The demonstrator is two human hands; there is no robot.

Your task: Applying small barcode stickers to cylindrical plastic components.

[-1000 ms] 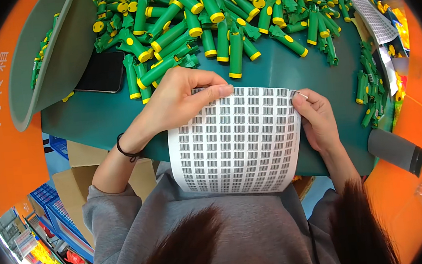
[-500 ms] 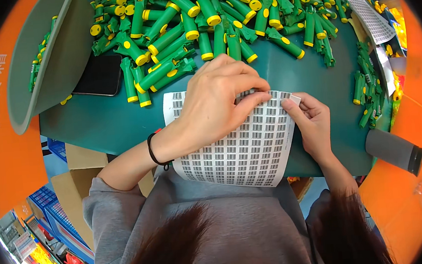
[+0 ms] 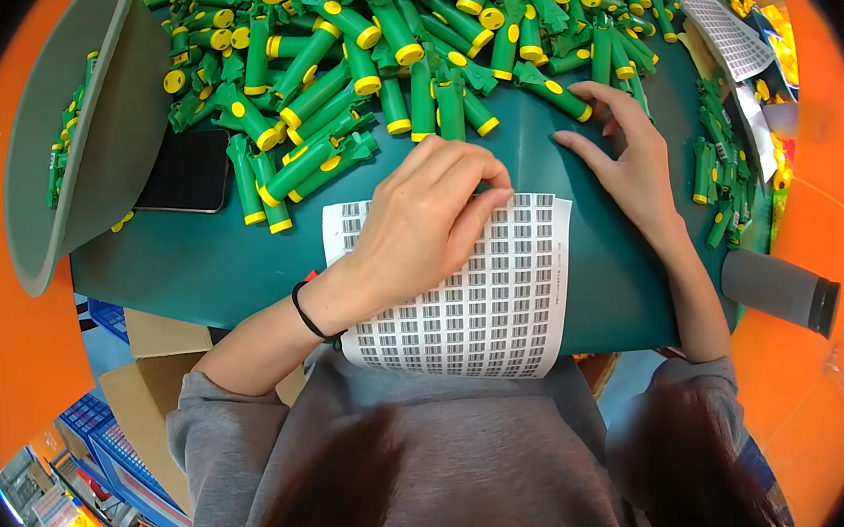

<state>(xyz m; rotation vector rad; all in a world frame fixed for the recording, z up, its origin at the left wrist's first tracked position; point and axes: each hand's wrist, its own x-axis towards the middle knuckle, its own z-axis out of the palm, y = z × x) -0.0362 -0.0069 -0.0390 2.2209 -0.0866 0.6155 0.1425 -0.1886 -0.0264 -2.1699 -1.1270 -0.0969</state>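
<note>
A white sheet of small barcode labels (image 3: 505, 296) lies over the near table edge, its lower part curving down against my grey top. My left hand (image 3: 418, 219) rests across its upper part, thumb and fingertips pinched together near the top edge. Whatever is in that pinch is too small to make out. To the right and farther off, my right hand (image 3: 628, 155) is open, thumb and fingers spread. Its fingertips are at the yellow end of a green tube-shaped piece (image 3: 553, 94) on the near side of the pile; I cannot tell whether they touch.
A big heap of green and yellow tubes (image 3: 414, 53) covers the far table. At left are a tilted grey tub (image 3: 80, 143) and a black phone (image 3: 188, 173). On the right are more green pieces (image 3: 721, 182), a grey cylinder (image 3: 780, 287) and another label sheet (image 3: 711, 12).
My right hand has let go of the sheet's upper right corner and moved up and right to the green tube, its fingers spreading. My left hand stays pinched over the sheet.
</note>
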